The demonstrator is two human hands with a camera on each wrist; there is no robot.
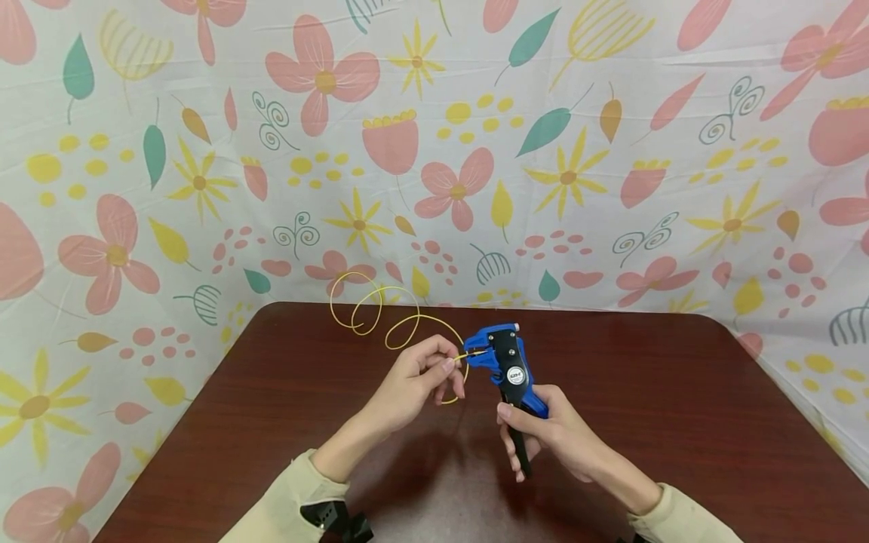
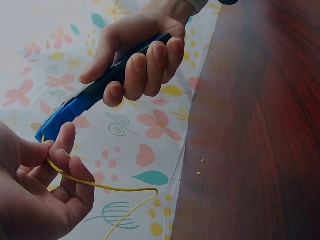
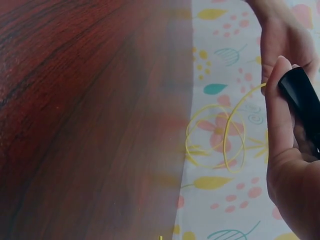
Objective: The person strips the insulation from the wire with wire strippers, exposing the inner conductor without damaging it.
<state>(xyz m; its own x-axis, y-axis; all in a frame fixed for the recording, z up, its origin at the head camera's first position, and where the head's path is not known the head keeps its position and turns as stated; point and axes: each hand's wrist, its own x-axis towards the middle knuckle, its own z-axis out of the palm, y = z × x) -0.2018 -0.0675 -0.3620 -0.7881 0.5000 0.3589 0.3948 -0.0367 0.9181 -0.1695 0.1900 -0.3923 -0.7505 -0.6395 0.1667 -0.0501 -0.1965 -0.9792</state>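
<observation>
1. Two cream sleeves (image 1: 285,501) come in at the near edge of the head view, one from each side, and both forearms are raised above the dark red-brown wooden surface (image 1: 679,422).
2. On the left, the left hand (image 1: 414,385) has its fingers (image 2: 67,137) curled and narrow; thumb and forefinger pinch the thin yellow wire (image 1: 380,313) close to its end.
3. From this pinch the yellow wire runs back and to the left in several loose loops, which rise over the far edge of the surface, in front of the cloth.
4. Just right of the left hand, the right hand (image 1: 553,434) grips the blue and black wire stripper (image 1: 509,369) (its fingers are wrapped round both handles, the thumb on the near side).
5. The black handles point toward the person, and the blue head points far and to the left, at about the middle of the surface.
6. The end of the yellow wire goes into the blue head of the tool; whether the head is closed on it, I cannot tell.
7. Some very small yellow crumbs (image 2: 200,167) lie on the surface, as the left wrist view shows.
8. Behind and at both sides hangs a white cloth (image 1: 611,151) with pink flowers, yellow flowers and green leaves.
</observation>
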